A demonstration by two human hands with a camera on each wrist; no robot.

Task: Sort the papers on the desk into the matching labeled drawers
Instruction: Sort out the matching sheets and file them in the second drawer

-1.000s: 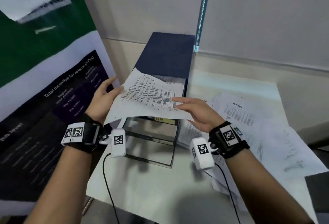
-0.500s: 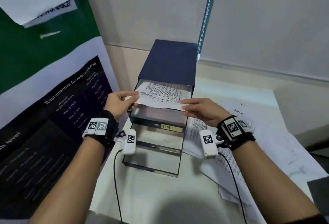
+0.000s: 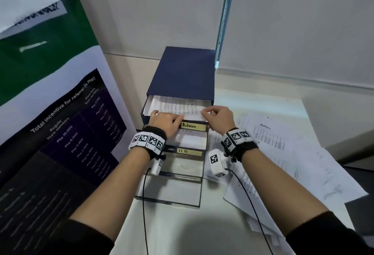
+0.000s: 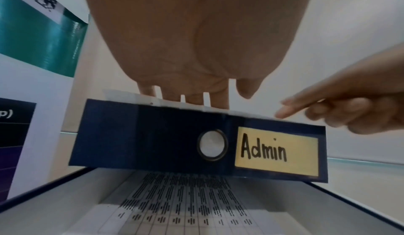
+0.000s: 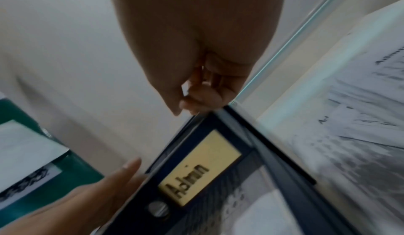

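A navy drawer unit [image 3: 182, 72] stands on the desk with its drawers pulled out in steps. The top drawer, labeled "Admin" [image 3: 194, 126], holds a printed paper [image 3: 174, 104] lying flat inside. My left hand [image 3: 168, 118] reaches over the drawer front [image 4: 153, 143] and rests straight fingers on the paper's near left part. At the near right corner my right hand [image 3: 206, 113] touches the paper's edge with its index finger [image 4: 290, 109], its other fingers curled. Below, the "HR" drawer [image 3: 189, 151] holds another printed sheet [image 4: 186, 204].
Several loose printed papers [image 3: 283, 149] are spread on the desk right of the unit. Two lower drawers [image 3: 172, 190] stick out furthest toward me. A large poster board [image 3: 60, 123] stands close on the left. Wall and window blind lie behind.
The paper, held in the air by both hands a second ago, has gone down into the Admin drawer. Both hands followed it and now rest on its near edge.
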